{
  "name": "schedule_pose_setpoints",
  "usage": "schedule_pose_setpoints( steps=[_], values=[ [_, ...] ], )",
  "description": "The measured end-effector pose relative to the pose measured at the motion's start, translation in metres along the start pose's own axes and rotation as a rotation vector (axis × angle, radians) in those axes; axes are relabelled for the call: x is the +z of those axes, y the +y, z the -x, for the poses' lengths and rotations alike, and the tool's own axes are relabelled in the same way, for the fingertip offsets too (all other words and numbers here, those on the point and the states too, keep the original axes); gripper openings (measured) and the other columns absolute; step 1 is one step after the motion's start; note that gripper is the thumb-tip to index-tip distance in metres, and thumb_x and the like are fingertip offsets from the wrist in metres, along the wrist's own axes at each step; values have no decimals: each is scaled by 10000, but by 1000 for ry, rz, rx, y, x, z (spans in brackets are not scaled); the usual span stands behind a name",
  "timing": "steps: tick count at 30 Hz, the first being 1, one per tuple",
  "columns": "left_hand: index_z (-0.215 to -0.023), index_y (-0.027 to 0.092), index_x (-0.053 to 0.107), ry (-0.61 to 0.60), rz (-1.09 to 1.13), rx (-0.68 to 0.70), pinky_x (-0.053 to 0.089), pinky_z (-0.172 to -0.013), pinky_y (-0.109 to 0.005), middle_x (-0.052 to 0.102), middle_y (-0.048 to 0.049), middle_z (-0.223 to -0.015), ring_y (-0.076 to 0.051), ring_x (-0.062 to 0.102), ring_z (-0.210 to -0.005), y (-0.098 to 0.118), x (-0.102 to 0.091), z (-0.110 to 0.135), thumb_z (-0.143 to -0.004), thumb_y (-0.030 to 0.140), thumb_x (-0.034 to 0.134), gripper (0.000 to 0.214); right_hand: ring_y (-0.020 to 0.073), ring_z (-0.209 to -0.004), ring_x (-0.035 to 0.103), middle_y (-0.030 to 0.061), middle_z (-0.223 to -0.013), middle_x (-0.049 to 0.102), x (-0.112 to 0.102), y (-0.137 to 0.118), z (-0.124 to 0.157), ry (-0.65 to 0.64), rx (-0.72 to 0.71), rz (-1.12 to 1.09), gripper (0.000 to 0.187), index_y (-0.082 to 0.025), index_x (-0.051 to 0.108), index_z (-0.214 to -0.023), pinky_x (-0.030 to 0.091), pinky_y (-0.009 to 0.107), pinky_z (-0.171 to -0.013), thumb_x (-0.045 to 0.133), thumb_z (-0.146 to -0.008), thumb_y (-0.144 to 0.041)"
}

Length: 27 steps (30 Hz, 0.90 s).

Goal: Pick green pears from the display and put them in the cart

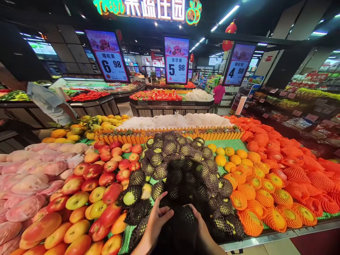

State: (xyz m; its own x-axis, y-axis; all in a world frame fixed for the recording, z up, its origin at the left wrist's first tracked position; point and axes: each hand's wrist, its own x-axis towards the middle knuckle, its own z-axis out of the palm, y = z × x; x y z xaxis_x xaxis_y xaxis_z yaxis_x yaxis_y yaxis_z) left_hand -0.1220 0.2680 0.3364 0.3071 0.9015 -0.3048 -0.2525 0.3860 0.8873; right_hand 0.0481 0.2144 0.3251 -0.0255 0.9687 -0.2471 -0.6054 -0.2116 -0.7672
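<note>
My left hand [158, 221] reaches over the near edge of the green apples [156, 159] in black foam nets. Its thumb and index finger are spread, with nothing visible between them. My right hand [199, 223] curves round the right side of a dark netted apple [184, 221] at the bottom middle. A dark blurred patch covers much of this apple and the pile behind it, so the right hand's other fingers are hidden. Red and yellow apples [103, 170] lie left of my left hand. Oranges [252, 184], many in orange nets, lie to the right.
Pink wrapped fruit [32, 177] fills the far left, and red-netted fruit [289, 156] the right. Behind the apples runs a low yellow fence [170, 134]. Price screens [177, 60] hang above. One person [50, 101] stands left, another [219, 92] farther back.
</note>
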Motion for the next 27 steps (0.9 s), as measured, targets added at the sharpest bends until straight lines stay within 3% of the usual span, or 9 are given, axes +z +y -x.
schedule_pose_setpoints(
  steps=[3,6,9,11,13,16,19,23,27],
  values=[
    [-1406,256,378,-117,4,-57,185,-438,-178,558,79,-783,-35,380,-515,2,-8,-5,-571,457,918,1014,244,-892,648,21,-849,756,-3,-4,0,71,48,-69,519,-242,784,-892,485,369,-910,782,-650,-701],
    [-1285,253,502,-290,-43,-68,120,-437,-184,554,83,-789,-10,330,-493,4,-12,-6,-540,332,931,864,269,-922,665,17,-846,764,-2,-9,2,148,98,-201,557,-249,786,-940,483,401,-953,829,-591,-681],
    [-1141,243,570,-450,-82,-46,205,-486,-174,606,59,-910,-16,445,-558,10,-11,-5,-512,194,910,717,251,-819,661,9,-781,748,1,-11,2,145,141,-318,451,-246,763,-840,510,414,-904,839,-617,-631],
    [-1014,206,601,-499,-151,-60,282,-528,-178,625,43,-932,-47,520,-631,16,-10,-5,-515,124,869,572,217,-750,629,-7,-728,715,2,-12,2,103,94,-330,384,-246,723,-752,517,391,-869,838,-645,-596],
    [-912,180,609,-469,-250,-64,316,-557,-188,625,45,-847,-71,542,-655,22,-11,-7,-535,77,812,441,192,-743,600,-17,-734,686,3,-12,2,17,15,-296,353,-244,685,-737,507,359,-854,813,-699,-571],
    [-831,166,603,-326,-378,-18,291,-555,-198,581,61,-694,-75,513,-608,31,-12,-11,-596,94,750,286,185,-806,586,-1,-837,678,4,-15,3,-113,-73,-192,322,-228,663,-787,479,322,-827,739,-793,-540],
    [-838,168,600,-202,-398,57,297,-554,-206,593,47,-708,-80,514,-591,35,-6,-14,-637,162,737,243,185,-834,582,21,-895,687,6,-22,2,-150,-115,-72,336,-203,679,-832,461,299,-789,725,-806,-535],
    [-975,192,615,-48,-382,262,419,-631,-245,636,3,-897,-110,587,-657,29,9,-15,-697,255,739,311,175,-803,602,-7,-835,693,8,-29,-2,8,-25,-173,353,-223,698,-821,476,286,-781,795,-722,-547],
    [-1161,232,614,5,-647,444,513,-730,-334,666,-88,-1077,-228,656,-931,30,15,-10,-834,259,626,328,221,-786,638,5,-748,725,3,-23,-3,267,94,-327,448,-247,723,-749,521,355,-848,915,-482,-551]
  ],
)
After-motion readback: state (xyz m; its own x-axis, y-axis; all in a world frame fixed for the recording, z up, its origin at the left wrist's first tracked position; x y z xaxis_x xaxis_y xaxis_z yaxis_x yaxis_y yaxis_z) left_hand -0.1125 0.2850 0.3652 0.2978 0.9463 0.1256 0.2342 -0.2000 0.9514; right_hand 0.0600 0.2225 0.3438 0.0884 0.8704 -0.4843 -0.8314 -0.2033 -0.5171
